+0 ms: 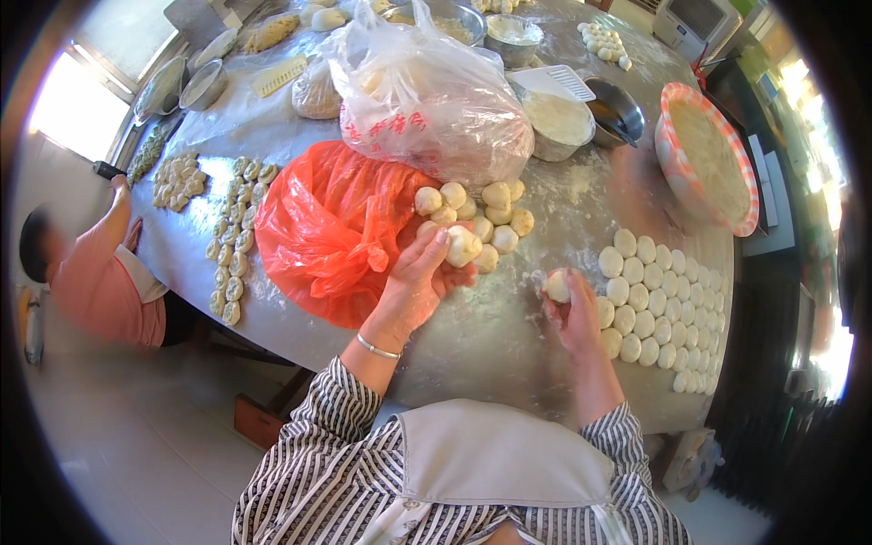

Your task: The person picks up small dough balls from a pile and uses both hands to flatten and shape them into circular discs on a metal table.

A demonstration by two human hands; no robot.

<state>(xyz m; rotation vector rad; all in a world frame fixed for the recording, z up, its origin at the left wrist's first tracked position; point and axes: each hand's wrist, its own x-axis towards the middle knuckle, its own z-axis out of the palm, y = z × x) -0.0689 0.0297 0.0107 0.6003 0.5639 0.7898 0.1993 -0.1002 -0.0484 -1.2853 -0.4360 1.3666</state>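
Observation:
My left hand [429,266], with a metal bangle at the wrist, holds a dough ball [464,246] between thumb and fingers. It is beside a heap of yellowish dough balls [505,240] and the red plastic bag [327,238]. My right hand [573,306] grips another dough ball [557,286] above the floured metal table [470,347]. Just right of that hand, flattened round dough pieces [638,297] lie in close rows. Behind the red bag stands a translucent plastic bag [436,102] with red writing; its contents cannot be made out clearly.
A pink-and-white rimmed basin [708,157] of flour-like powder stands at the right. A metal bowl [558,129] with a white slotted scraper [562,82] is behind. Rows of spiral dough pieces [235,238] lie left. Another person [109,279] works at the table's left edge.

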